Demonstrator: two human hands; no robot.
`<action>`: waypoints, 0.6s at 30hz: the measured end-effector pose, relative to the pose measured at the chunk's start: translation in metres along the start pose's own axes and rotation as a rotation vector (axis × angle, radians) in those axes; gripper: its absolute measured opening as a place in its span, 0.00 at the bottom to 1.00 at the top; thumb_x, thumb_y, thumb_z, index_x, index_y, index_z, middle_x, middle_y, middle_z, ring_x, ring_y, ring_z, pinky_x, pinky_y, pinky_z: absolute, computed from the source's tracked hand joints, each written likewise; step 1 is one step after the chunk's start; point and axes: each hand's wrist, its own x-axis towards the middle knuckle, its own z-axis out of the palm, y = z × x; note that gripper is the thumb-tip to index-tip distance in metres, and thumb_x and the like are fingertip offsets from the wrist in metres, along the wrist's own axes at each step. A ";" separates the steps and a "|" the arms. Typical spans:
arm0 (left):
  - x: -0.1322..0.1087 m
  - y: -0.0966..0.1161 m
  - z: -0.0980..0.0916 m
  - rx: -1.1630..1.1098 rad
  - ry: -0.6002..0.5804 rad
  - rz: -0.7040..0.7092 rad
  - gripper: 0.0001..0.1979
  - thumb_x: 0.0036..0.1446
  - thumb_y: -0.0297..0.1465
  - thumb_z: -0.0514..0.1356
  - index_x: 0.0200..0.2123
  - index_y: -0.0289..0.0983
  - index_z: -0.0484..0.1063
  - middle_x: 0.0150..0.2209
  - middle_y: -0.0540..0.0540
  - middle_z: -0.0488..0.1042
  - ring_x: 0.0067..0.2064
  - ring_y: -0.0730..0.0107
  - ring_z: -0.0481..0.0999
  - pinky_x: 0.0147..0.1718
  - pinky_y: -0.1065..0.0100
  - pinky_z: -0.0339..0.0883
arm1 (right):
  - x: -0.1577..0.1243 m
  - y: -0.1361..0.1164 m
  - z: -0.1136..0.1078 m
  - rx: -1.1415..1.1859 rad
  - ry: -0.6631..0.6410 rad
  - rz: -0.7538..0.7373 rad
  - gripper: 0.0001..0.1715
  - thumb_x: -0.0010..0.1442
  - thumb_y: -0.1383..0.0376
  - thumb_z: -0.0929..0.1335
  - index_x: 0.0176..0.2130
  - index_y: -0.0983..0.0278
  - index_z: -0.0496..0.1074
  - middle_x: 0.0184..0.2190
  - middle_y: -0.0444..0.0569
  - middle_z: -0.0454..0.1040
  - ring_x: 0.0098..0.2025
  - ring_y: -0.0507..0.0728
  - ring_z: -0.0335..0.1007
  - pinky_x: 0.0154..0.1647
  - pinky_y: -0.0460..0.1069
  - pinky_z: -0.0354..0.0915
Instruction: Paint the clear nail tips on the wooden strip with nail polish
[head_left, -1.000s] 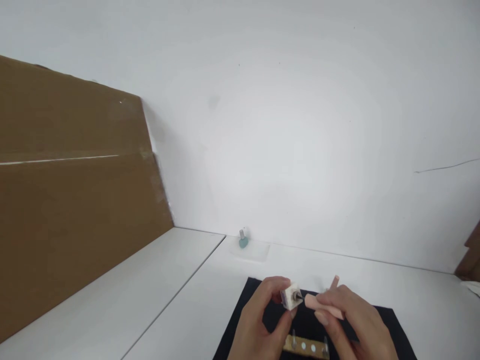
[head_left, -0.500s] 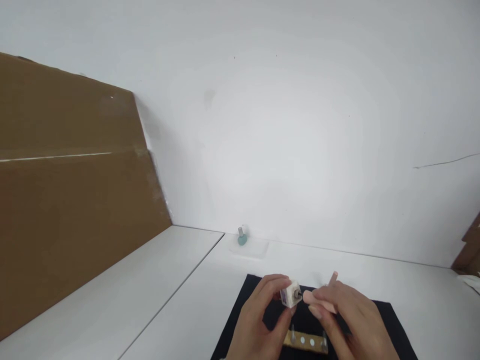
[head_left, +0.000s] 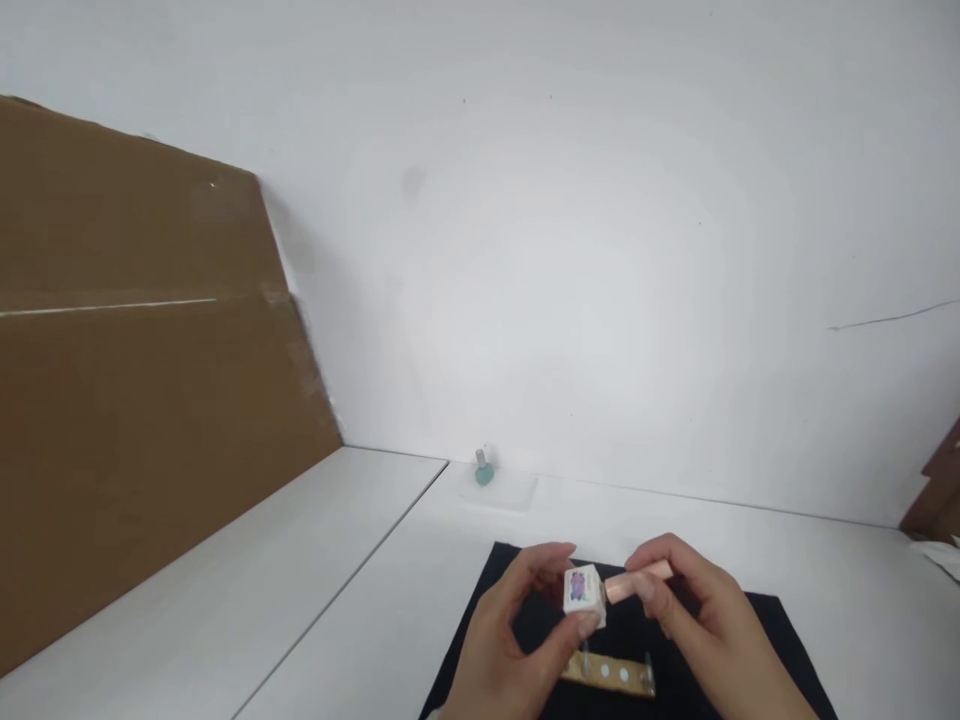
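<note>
My left hand grips a small white cube-shaped bottle with a purple picture on its side, thumb below and fingers behind. The bottle lies tipped with its neck toward the right. Pinched between the thumb and fingers of my right hand is a shiny pink cylindrical cap. The cap's left end meets the bottle's neck; I cannot tell how far it sits on it. Below both hands, a gold strip with white dots and clear upright pegs lies on a black cloth.
A teal rounded bottle with a grey cap stands near the wall, by a clear flat tray. A brown cardboard panel rises on the left. A seam runs across the white table.
My left hand has turned the bottle so its pictured side faces me. My right hand has brought the pink cap up to the neck, and its fingers have shifted along the cap.
</note>
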 end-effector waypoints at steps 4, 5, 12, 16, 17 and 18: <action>0.006 0.005 0.001 -0.183 -0.088 -0.108 0.09 0.54 0.36 0.71 0.39 0.41 0.84 0.36 0.47 0.83 0.40 0.60 0.79 0.42 0.66 0.72 | 0.000 0.001 0.003 0.189 -0.004 0.085 0.21 0.68 0.43 0.66 0.41 0.57 0.74 0.32 0.44 0.81 0.30 0.55 0.70 0.32 0.46 0.65; 0.007 0.006 0.001 -0.239 -0.082 -0.146 0.10 0.53 0.37 0.72 0.38 0.40 0.84 0.35 0.47 0.83 0.39 0.61 0.79 0.41 0.66 0.71 | 0.000 0.001 0.004 0.191 0.004 0.085 0.20 0.68 0.44 0.66 0.42 0.56 0.74 0.33 0.44 0.82 0.32 0.55 0.71 0.34 0.47 0.65; 0.011 0.017 0.005 -0.398 -0.089 -0.311 0.18 0.46 0.46 0.76 0.32 0.37 0.85 0.25 0.49 0.79 0.29 0.69 0.73 0.31 0.71 0.67 | 0.001 0.004 0.002 0.096 -0.067 0.012 0.18 0.70 0.46 0.66 0.42 0.56 0.74 0.37 0.45 0.84 0.41 0.58 0.76 0.50 0.51 0.63; 0.012 0.019 0.007 -0.405 -0.136 -0.296 0.21 0.49 0.50 0.74 0.32 0.36 0.84 0.23 0.51 0.77 0.25 0.74 0.70 0.28 0.72 0.66 | 0.003 0.007 0.008 0.249 -0.035 0.078 0.24 0.66 0.41 0.67 0.41 0.58 0.73 0.33 0.45 0.82 0.29 0.54 0.67 0.33 0.47 0.62; 0.012 0.017 0.008 -0.407 -0.144 -0.296 0.22 0.50 0.50 0.74 0.32 0.36 0.84 0.23 0.51 0.77 0.24 0.75 0.70 0.28 0.73 0.66 | 0.003 0.008 0.010 0.266 -0.017 0.085 0.25 0.66 0.40 0.66 0.41 0.58 0.73 0.32 0.45 0.81 0.27 0.53 0.64 0.31 0.47 0.61; 0.013 0.015 0.008 -0.413 -0.156 -0.301 0.22 0.50 0.50 0.74 0.33 0.36 0.83 0.22 0.52 0.76 0.22 0.75 0.70 0.27 0.73 0.66 | 0.003 0.009 0.011 0.258 0.005 0.082 0.26 0.66 0.40 0.66 0.41 0.58 0.73 0.31 0.45 0.80 0.26 0.53 0.63 0.30 0.46 0.61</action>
